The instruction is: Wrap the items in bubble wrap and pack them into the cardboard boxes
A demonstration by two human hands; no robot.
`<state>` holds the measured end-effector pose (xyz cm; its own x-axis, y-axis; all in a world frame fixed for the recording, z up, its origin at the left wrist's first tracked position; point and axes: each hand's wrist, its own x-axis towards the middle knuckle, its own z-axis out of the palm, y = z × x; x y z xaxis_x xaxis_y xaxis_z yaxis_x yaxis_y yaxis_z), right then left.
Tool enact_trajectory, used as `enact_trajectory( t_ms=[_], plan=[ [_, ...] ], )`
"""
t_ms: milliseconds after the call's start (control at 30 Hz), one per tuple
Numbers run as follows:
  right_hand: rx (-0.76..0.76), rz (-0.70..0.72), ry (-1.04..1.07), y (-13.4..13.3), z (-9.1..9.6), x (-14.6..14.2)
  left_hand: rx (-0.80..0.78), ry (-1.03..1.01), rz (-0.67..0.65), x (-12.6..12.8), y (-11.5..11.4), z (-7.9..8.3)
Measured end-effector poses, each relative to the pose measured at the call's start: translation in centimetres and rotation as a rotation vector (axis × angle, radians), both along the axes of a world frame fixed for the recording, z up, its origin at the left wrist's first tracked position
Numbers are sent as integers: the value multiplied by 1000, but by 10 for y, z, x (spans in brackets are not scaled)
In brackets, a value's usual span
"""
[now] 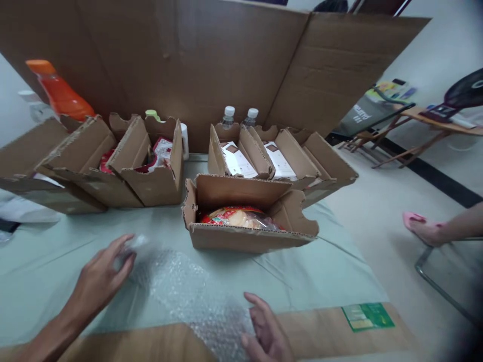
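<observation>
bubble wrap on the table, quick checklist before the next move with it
1. Left hand on the bubble wrap far corner: ok.
2. Right hand at its near edge: ok, touching.
3. Wrap lying flat: not ok, crumpled in places.
4. Nearest box open, top flaps up: ok.
5. Snack bag inside that box: ok.
6. Room left in the box: cannot tell.

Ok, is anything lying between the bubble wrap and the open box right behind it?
Nothing visible. The bubble wrap lies flat under the left hand and right hand, and only bare cloth separates it from the box, which already holds a snack bag.
</observation>
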<state>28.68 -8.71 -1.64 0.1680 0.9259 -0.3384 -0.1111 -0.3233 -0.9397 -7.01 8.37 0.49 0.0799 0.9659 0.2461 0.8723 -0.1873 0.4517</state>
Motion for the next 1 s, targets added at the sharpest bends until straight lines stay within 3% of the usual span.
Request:
enact_trajectory(
  t_ms=[133, 233, 333, 433, 533, 600, 700, 800, 900, 1000],
  plan=[
    [-140, 127, 193, -6, 0, -37, 19, 125, -93, 20, 52, 13],
    [-215, 108, 191, -10, 9, -46, 129, 119, -151, 34, 55, 14],
    [-240, 65, 177, -13, 18, -53, 188, 8, -338, 36, 6, 17],
    [-246, 37, 264, -12, 27, -68, 66, -122, -589, 34, -70, 20],
    [-218, 65, 406, -1, 33, -87, -6, -183, -691, 40, -125, 13],
    [-164, 97, 452, 9, 37, -96, 21, -246, -614, 48, -134, 4],
    [4, 137, 351, 22, 41, -97, -16, -368, -304, 56, -118, -7],
    [255, 172, -80, 27, 41, -87, -116, -360, -63, 57, -91, -13],
    [582, 303, -639, 36, 34, -81, -143, -244, -20, 54, -71, -16],
    [770, 485, -995, 56, 22, -84, -88, -120, -19, 53, -63, -20]
  ],
)
